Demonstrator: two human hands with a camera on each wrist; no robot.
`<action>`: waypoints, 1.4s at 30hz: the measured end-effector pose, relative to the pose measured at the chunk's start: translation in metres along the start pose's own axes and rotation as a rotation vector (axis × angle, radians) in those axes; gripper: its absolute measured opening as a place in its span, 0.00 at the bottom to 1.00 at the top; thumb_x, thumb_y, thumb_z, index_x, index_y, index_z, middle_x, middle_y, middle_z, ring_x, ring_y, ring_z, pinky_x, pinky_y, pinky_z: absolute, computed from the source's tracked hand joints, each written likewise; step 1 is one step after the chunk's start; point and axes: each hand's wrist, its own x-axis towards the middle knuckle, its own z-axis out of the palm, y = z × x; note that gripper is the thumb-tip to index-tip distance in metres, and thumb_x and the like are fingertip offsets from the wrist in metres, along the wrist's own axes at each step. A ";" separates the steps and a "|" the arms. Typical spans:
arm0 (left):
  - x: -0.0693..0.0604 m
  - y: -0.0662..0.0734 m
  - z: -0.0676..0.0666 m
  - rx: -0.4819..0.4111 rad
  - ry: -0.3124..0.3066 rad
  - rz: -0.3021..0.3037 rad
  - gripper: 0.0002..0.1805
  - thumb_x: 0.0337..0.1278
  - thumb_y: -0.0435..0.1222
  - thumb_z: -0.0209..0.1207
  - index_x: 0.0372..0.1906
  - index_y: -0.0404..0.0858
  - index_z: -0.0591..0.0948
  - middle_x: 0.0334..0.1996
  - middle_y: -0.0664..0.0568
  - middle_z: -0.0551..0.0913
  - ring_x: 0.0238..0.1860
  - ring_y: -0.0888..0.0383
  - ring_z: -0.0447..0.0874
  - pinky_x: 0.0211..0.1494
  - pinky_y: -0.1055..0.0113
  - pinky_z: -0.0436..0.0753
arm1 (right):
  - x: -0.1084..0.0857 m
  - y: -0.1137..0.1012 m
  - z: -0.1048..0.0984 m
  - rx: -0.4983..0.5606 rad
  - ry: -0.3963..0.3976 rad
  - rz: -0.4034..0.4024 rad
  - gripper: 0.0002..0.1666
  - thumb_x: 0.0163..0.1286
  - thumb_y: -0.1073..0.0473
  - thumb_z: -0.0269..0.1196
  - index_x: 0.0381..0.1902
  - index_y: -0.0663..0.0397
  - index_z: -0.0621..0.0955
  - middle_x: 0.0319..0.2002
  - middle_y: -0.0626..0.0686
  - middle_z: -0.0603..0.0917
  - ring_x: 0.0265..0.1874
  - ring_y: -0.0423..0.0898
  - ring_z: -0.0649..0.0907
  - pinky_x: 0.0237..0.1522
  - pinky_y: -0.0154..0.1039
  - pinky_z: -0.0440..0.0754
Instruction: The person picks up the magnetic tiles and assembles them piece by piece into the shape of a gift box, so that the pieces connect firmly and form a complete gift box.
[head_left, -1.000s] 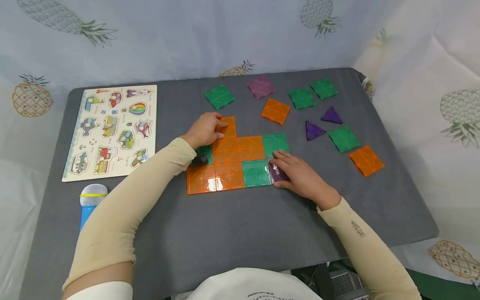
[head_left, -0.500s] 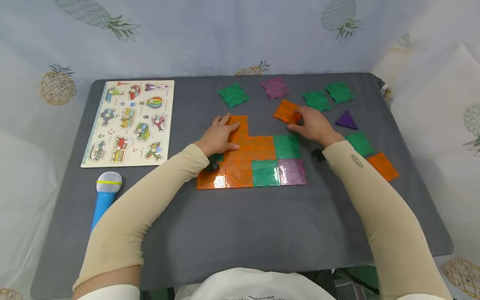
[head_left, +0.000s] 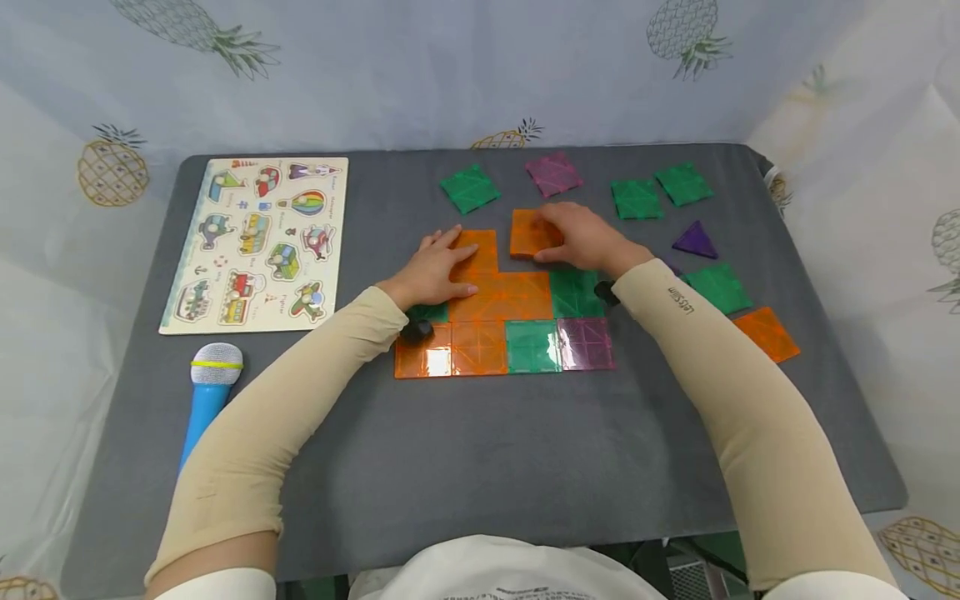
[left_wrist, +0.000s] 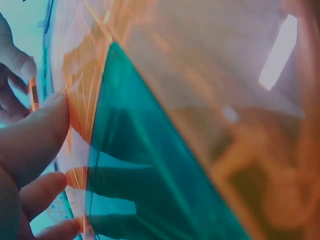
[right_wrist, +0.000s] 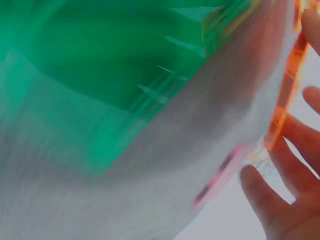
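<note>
In the head view my left hand (head_left: pixel 431 273) rests, fingers spread, on the orange square tiles (head_left: pixel 517 296) of a flat joined layout. An orange tile (head_left: pixel 483 246) juts from its top left. My right hand (head_left: pixel 588 236) grips a loose orange square tile (head_left: pixel 527 233) at its right side, just right of that jutting tile with a narrow gap between. The right wrist view shows this tile's edge (right_wrist: pixel 282 105) against the fingers. Below it lies a joined green tile (head_left: pixel 573 292). Along the bottom row are orange tiles (head_left: pixel 480 348), a green tile (head_left: pixel 532 346) and a purple tile (head_left: pixel 587 343).
Loose green tiles (head_left: pixel 470 189), a purple tile (head_left: pixel 553 174) and a purple triangle (head_left: pixel 695 240) lie at the back and right. An orange tile (head_left: pixel 767 333) is partly behind the right sleeve. A picture puzzle board (head_left: pixel 258 242) and a toy microphone (head_left: pixel 210 400) lie left.
My right hand has left the bottom-row purple tile, taken the loose orange tile and brought it left and slightly nearer, turning it square to the layout. My left hand stays on the orange tiles.
</note>
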 end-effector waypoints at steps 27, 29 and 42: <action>0.061 -0.013 -0.042 -0.061 0.183 -0.171 0.42 0.66 0.49 0.54 0.76 0.36 0.49 0.75 0.34 0.43 0.74 0.34 0.43 0.75 0.45 0.52 | -0.019 -0.036 0.049 -0.119 -0.064 0.088 0.57 0.57 0.29 0.61 0.77 0.43 0.53 0.77 0.58 0.44 0.76 0.58 0.46 0.71 0.65 0.46; 0.068 -0.020 -0.046 -0.046 0.161 -0.206 0.45 0.66 0.50 0.54 0.77 0.36 0.45 0.76 0.35 0.39 0.75 0.34 0.39 0.76 0.44 0.48 | -0.018 -0.042 0.052 -0.136 -0.047 0.083 0.56 0.58 0.29 0.61 0.76 0.45 0.55 0.77 0.59 0.47 0.76 0.58 0.48 0.71 0.65 0.48; 0.084 -0.018 -0.054 0.120 0.097 -0.149 0.38 0.69 0.47 0.52 0.72 0.27 0.56 0.71 0.31 0.57 0.70 0.35 0.56 0.71 0.45 0.61 | -0.022 -0.042 0.045 -0.121 -0.038 0.105 0.55 0.59 0.31 0.62 0.76 0.46 0.55 0.77 0.58 0.46 0.76 0.57 0.48 0.70 0.64 0.53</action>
